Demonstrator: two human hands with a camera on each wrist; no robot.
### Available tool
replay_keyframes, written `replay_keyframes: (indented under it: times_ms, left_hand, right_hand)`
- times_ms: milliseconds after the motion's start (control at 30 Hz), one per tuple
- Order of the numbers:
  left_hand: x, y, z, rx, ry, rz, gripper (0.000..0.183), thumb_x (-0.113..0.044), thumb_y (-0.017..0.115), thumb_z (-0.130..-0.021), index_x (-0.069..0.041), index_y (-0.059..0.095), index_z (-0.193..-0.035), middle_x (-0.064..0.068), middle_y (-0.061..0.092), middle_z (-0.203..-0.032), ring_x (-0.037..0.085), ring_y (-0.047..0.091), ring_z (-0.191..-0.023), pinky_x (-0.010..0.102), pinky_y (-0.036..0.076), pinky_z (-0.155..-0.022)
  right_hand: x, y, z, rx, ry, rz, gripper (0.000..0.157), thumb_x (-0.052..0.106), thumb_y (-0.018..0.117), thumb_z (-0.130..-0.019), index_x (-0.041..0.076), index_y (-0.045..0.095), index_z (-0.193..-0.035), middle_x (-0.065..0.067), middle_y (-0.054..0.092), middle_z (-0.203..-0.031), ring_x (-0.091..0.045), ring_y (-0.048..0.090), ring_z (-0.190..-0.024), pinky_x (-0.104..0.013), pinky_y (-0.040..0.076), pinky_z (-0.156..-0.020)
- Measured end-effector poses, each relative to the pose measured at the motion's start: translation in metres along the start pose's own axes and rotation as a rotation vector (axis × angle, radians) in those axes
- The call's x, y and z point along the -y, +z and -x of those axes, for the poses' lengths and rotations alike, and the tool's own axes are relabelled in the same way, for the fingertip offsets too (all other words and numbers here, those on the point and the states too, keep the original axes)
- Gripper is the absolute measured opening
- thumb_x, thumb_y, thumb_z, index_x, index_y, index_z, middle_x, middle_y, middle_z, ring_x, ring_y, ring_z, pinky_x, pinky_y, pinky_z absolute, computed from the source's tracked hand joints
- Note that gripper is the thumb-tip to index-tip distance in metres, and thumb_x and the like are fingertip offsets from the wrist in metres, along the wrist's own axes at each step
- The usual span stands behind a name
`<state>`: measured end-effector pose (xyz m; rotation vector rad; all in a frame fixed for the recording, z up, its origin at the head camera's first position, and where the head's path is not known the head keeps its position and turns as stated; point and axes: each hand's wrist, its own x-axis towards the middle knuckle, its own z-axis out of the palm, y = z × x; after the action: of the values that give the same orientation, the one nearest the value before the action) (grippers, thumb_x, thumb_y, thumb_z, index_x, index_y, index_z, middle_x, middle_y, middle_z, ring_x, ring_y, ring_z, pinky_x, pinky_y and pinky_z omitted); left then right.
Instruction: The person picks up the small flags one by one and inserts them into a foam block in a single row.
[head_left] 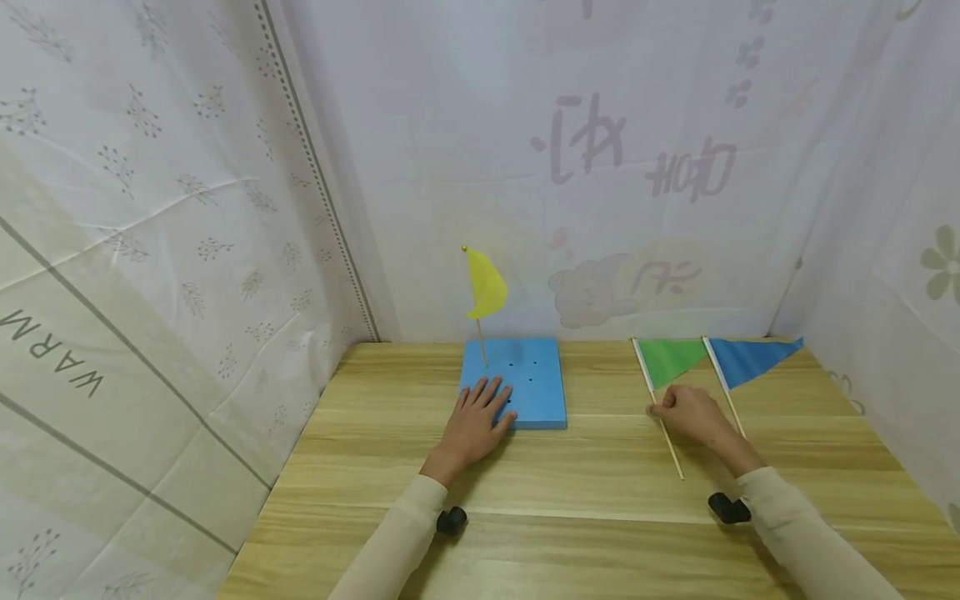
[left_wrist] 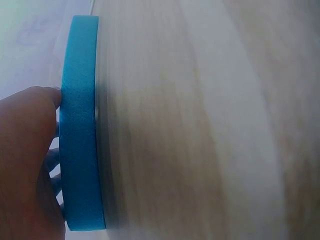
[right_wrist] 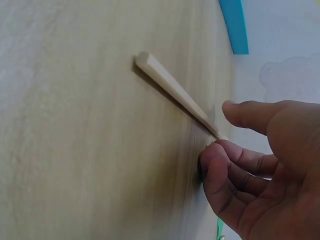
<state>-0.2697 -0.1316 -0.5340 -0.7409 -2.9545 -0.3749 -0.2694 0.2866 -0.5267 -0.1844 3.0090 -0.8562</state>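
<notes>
With the left grip (head_left: 474, 423) spread on the blue board (head_left: 547, 402), the right grip (head_left: 693, 414), thumb apart from bent fingers, would best pinch squarely the green flag (head_left: 667, 360)'s stick (head_left: 672, 450) at its fingertips, avoiding the blue flag (head_left: 746, 360) to its right.

The right grip (right_wrist: 292, 172), thumb apart from bent fingers, is beside a wooden stick (right_wrist: 175, 90).

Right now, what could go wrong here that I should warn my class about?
The yellow flag leans in the blue block, close to the left hand, so a stray finger might knock it. The right hand is at the green flag's stick, thumb apart from its fingers, so that stick could slip. The blue flag lies beside that hand and may get nudged.
</notes>
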Motion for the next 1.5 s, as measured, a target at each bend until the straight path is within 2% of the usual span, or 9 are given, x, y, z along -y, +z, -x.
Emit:
replay_keyframes:
  times_ms: [233,333,500,600,767,967,1500]
  left_hand:
    - [0.0,0.0,-0.001,-0.008,0.003,0.0,0.062,-0.048,0.045,-0.114,-0.017,0.039,-0.167,0.009,0.03,-0.176,0.037,0.023,-0.165,0.061,0.019,-0.134]
    - [0.0,-0.001,0.0,-0.007,0.003,0.007,0.061,-0.047,0.045,-0.114,-0.017,0.04,-0.167,0.01,0.03,-0.176,0.037,0.024,-0.165,0.061,0.019,-0.134]
    - [-0.001,-0.001,0.001,-0.002,0.0,0.009,0.062,-0.048,0.045,-0.114,-0.017,0.039,-0.167,0.01,0.029,-0.176,0.037,0.023,-0.165,0.061,0.019,-0.134]
    - [-0.001,-0.001,0.001,-0.003,-0.002,0.009,0.062,-0.048,0.044,-0.114,-0.017,0.038,-0.168,0.01,0.029,-0.177,0.037,0.023,-0.165,0.061,0.019,-0.134]
    - [0.0,-0.001,0.001,-0.002,-0.006,0.009,0.062,-0.048,0.044,-0.114,-0.017,0.038,-0.168,0.009,0.029,-0.177,0.036,0.022,-0.166,0.061,0.018,-0.135]
    - [0.0,0.001,0.0,0.0,-0.01,-0.002,0.062,-0.049,0.044,-0.114,-0.018,0.038,-0.168,0.009,0.028,-0.177,0.035,0.022,-0.166,0.06,0.018,-0.135]
    - [0.001,0.002,0.0,-0.005,-0.006,-0.012,0.062,-0.049,0.045,-0.114,-0.018,0.039,-0.168,0.008,0.029,-0.177,0.035,0.024,-0.165,0.06,0.02,-0.134]
  right_hand:
    - [0.001,0.001,0.0,0.016,0.022,0.012,0.028,0.026,0.074,-0.096,0.008,0.063,-0.077,-0.003,0.062,-0.072,-0.017,0.055,-0.062,-0.029,0.043,-0.055]
    - [0.001,0.002,0.0,0.02,0.033,0.0,0.027,0.02,0.072,-0.094,0.01,0.061,-0.072,0.0,0.057,-0.065,-0.015,0.052,-0.058,-0.028,0.041,-0.052]
    - [0.002,0.001,0.001,0.024,0.03,-0.036,0.038,0.015,0.067,-0.09,0.019,0.049,-0.057,0.009,0.04,-0.052,-0.01,0.04,-0.049,-0.025,0.034,-0.049]
    - [0.002,0.001,0.0,0.011,0.028,-0.049,0.042,0.015,0.065,-0.087,0.023,0.044,-0.052,0.013,0.036,-0.047,-0.008,0.038,-0.044,-0.025,0.032,-0.045]
    - [0.009,-0.001,0.0,0.039,0.084,-0.065,0.046,0.015,0.067,-0.087,0.021,0.044,-0.047,0.011,0.041,-0.041,-0.008,0.043,-0.04,-0.023,0.033,-0.044]
    - [0.011,-0.002,0.0,0.072,0.11,-0.047,0.05,0.015,0.07,-0.091,0.021,0.047,-0.047,0.01,0.044,-0.041,-0.009,0.045,-0.041,-0.021,0.033,-0.044]
    - [0.011,-0.005,0.002,0.09,0.133,-0.085,0.042,0.013,0.068,-0.092,0.015,0.055,-0.052,0.006,0.052,-0.045,-0.012,0.057,-0.045,-0.025,0.046,-0.048]
